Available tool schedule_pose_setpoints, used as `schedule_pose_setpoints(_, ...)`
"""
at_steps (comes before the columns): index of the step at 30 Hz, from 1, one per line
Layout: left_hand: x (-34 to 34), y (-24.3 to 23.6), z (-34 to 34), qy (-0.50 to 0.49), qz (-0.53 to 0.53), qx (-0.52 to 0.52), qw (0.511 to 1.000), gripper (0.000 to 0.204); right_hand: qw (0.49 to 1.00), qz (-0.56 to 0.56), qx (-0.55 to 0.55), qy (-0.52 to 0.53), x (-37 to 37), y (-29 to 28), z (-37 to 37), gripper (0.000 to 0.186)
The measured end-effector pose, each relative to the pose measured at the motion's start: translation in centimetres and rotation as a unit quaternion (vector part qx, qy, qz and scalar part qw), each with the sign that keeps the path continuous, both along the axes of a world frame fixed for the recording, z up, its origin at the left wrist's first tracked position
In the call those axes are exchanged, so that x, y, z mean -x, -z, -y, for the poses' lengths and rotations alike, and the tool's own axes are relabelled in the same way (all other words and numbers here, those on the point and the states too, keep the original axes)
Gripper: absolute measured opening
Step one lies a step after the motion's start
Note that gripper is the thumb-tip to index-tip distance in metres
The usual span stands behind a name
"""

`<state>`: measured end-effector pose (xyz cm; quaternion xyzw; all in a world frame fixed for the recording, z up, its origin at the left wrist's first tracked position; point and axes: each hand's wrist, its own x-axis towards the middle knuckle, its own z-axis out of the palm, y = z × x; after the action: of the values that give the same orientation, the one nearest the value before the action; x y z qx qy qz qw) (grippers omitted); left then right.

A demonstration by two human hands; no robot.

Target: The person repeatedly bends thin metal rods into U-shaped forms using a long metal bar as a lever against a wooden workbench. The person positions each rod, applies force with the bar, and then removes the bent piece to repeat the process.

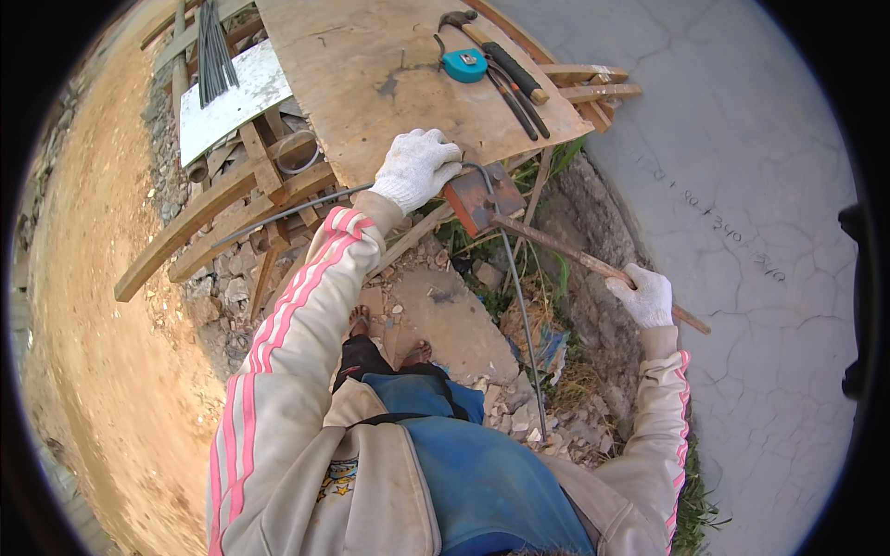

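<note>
Rod [527, 329]: lay across the rust-brown block [471, 208] at the near edge of the plywood [357, 88], sharply bent there.
Direction: one leg's long axis slanted from lower left up to the block; the other leg ran down toward the person's side, its end pointing at the rubble [524, 417].
Left hand [417, 170]: gloved, fingers pressed together and curled around the rod beside the block, tips out of sight, probably to steady it.
Right hand [642, 296]: gloved, fingers wrapped around the bar [567, 250], gripping well away from the block, likely for leverage.
Bar: met the block at one end, slanting down to the right.
Tape measure [463, 66] and hammer [477, 33]: rested on the plywood, seemingly within easy reach.
</note>
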<state>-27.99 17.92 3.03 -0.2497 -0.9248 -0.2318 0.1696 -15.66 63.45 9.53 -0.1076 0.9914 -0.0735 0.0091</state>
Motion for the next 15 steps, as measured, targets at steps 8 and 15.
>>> schedule_pose_setpoints(8,0.2,-0.2,0.2,0.019,-0.004,-0.029,0.999,0.018,0.985,0.067,-0.086,0.136,-2.8,-2.2,-6.5,0.051)
schedule_pose_setpoints(15,0.8,0.1,0.4,0.039,-0.049,-0.022,0.998,0.016,0.962,-0.006,-0.135,0.236,-5.1,0.4,-12.4,0.035)
